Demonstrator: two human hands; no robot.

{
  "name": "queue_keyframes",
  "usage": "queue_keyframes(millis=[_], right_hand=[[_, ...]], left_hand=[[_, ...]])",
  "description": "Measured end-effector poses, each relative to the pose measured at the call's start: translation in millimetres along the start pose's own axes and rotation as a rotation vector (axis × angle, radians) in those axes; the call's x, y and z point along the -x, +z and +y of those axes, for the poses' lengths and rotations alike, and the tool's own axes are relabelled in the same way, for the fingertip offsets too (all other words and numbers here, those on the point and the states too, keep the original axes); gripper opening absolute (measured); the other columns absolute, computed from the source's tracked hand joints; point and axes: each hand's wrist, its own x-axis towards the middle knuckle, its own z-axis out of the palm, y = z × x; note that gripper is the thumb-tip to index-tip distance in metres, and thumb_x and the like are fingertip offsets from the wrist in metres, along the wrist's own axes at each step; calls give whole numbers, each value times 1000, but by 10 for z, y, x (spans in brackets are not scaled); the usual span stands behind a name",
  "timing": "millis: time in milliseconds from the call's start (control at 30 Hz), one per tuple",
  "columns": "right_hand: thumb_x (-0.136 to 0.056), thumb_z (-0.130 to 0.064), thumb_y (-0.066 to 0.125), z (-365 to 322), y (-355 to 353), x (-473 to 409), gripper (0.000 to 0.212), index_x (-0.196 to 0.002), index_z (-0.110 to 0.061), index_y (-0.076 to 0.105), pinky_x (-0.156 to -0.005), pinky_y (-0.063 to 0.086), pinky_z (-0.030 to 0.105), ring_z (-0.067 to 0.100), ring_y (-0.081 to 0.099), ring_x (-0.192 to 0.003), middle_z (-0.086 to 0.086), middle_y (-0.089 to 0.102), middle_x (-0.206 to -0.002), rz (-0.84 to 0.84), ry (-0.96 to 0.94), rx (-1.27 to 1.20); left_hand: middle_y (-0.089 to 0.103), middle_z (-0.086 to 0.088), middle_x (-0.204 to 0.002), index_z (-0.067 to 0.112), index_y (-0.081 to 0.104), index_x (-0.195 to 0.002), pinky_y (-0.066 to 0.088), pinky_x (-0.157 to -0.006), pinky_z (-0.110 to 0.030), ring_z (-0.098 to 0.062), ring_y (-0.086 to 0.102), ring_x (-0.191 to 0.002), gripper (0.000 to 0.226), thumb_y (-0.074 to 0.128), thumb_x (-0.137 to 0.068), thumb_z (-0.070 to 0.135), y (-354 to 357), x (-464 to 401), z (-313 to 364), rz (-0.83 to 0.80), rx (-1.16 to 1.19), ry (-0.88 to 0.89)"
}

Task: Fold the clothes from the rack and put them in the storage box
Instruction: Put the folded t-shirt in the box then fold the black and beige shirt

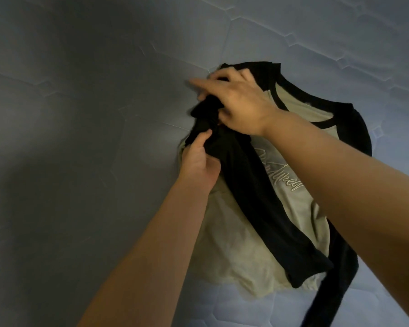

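Shirt (234, 234) flat on quilted mattress (80, 114); left hand (198, 161) pinches black sleeve (250, 185), right hand (236, 97) grips bunched shoulder fabric.

Only one inscription appears: a line of pale cursive lettering stitched or printed across the chest of the beige shirt (293, 201) with black sleeves, which lies on the quilted mattress (80, 114). The script runs diagonally toward the mattress's right edge. Its closing letters look like "urey" or "trey"; the reading is uncertain. The opening letters are hidden beneath the black sleeve (250, 197) folded across the chest and beneath the person's right forearm (340, 175), so the whole word cannot be made out. No label, number or sign can be read elsewhere.
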Motion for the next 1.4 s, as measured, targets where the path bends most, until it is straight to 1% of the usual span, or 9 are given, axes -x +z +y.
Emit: queue_keyframes(millis=[167, 333, 500, 767, 867, 967, 1067, 1267, 1400], right_hand=[[-82, -11, 65, 17, -52, -12, 33, -110, -27, 66, -87, 25, 36, 24, 45, -110, -10, 55, -98, -19, -105, 53], [-72, -9, 61, 133, -42, 181, 13, -77, -21, 59, -79, 25, 34, 25, 50, -95, -5, 58, -94, 246, -8, -51], [-86, -6, 63, 346, 200, 496, 24, -99, -25, 71, -91, 33, 41, 30, 45, -127, 3, 52, -141, 115, 44, 110], [-93, -8, 52, -452, 627, 1136, 55, -147, -15, 43, -121, 20, 37, 19, 14, -153, 3, 27, -161, 520, 509, -210], [-104, -27, 42, -548, 928, 1243, 58, -157, -14, 23, -124, 12, 49, 23, 1, -154, 4, 12, -166, 370, 563, -118], [-106, -42, 18, -469, 1160, 1257, 59, -159, -16, 12, -123, 9, 52, 26, -6, -154, 4, 1, -167, 220, 548, -42], [-105, -40, 15, -385, 1291, 1256, 59, -160, -17, 7, -123, 7, 52, 26, -9, -153, 3, -4, -167, 173, 533, 3], [-106, -25, 36, -264, 1158, 1411, 58, -159, -15, 14, -125, 0, 47, 19, -9, -153, 0, 4, -167, 255, 409, -288], [-96, -5, 50, -308, 1005, 2013, 65, -155, -21, 30, -125, 3, 48, 16, 3, -154, -4, 21, -164, 516, 640, -378]], left_hand=[[68, -16, -119, 3, 64, -122, 50, -99, -39, -29, 65, -108, 33, 57, -89, 2, 25, 5, 18, 39, -37, 2], [66, -16, -125, 5, 62, -128, 45, -105, -43, -32, 61, -118, 41, 61, -90, 21, 10, 132, 105, -121, 52, -43], [65, -15, -125, 6, 60, -128, 42, -108, -48, -32, 62, -118, 44, 67, -87, 19, -42, 140, 48, -92, -44, 54], [64, -2, -116, 12, 54, -122, 55, -85, -22, -12, 65, -104, 43, 75, -84, 18, -133, 463, -288, 337, -492, 612], [53, -6, -120, 8, 53, -119, 51, -92, -36, -19, 56, -107, 42, 74, -84, 18, -213, 582, -378, 436, -967, 1132], [35, -12, -154, 10, 47, -141, 24, -119, -48, -31, 30, -144, 47, 54, -98, 27, -315, 468, -406, 187, -1863, 1446], [9, -7, -164, 18, 20, -155, 9, -122, -49, -27, 2, -151, 60, 35, -102, 41, -449, 230, -403, 39, -2318, 1266], [3, -11, -164, 17, 12, -157, 2, -122, -50, -32, -2, -151, 71, 21, -99, 58, -496, 123, -367, 105, -2505, 1085], [-4, -18, -163, 9, 6, -156, 1, -121, -54, -38, -7, -149, 74, 34, -98, 44, -344, 241, -456, 197, -2602, 1034]])
